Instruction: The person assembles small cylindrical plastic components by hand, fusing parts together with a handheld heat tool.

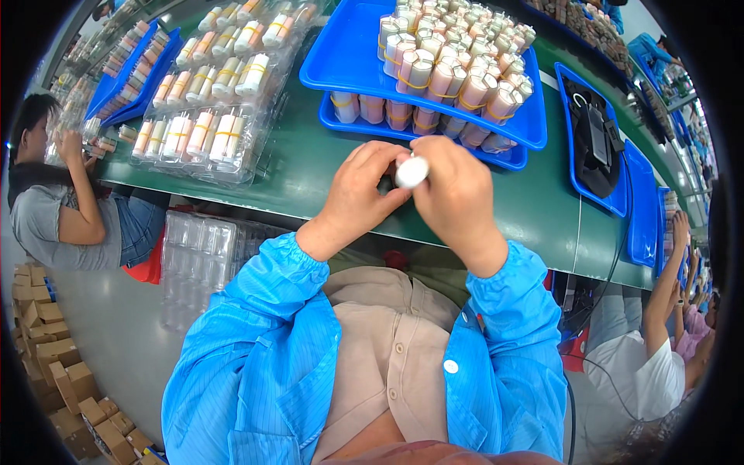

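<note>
My right hand (453, 182) pinches a white, round-ended cylinder (411, 173), its long axis seemingly toward my face. My left hand (359, 186) curls just left of it, farther off; its grip I cannot tell.

1. Held cylinder (411, 172): white on its visible round end.
2. Bundled cylinders (446, 74): cream, white and pale pink, ringed by yellow bands (413, 84).
3. Stacked trays (333, 70): saturated blue.
4. Tabletop (302, 178): deep green.
5. Jacket (256, 372): bright blue with fine darker stripes, plus a white button (450, 366).
6. Buttoned shirt (368, 325): plain tan.
7. Pouch (595, 159): black.
8. Cartons (74, 384): brown.
9. Left co-worker's top (39, 229): grey; jeans (142, 225): blue.
10. Right co-worker's shirt (639, 376): white.
</note>
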Demonstrator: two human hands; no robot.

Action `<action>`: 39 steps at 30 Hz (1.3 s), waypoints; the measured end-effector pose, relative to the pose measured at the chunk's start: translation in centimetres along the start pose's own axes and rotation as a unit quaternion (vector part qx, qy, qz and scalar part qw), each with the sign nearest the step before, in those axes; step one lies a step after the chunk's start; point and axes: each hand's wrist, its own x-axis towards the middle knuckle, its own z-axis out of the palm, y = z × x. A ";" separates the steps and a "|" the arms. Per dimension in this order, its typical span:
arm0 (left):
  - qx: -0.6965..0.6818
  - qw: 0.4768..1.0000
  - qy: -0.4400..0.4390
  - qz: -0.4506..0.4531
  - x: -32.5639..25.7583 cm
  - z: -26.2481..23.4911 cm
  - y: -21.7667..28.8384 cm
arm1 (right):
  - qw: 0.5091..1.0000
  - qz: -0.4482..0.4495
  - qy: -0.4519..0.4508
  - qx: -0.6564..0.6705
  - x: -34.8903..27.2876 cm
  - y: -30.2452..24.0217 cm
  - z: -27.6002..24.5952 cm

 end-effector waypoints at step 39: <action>-0.042 0.996 -0.042 -0.064 0.0 -0.1 1.0 | 0.925 0.243 0.004 0.291 1.2 2.4 -1.4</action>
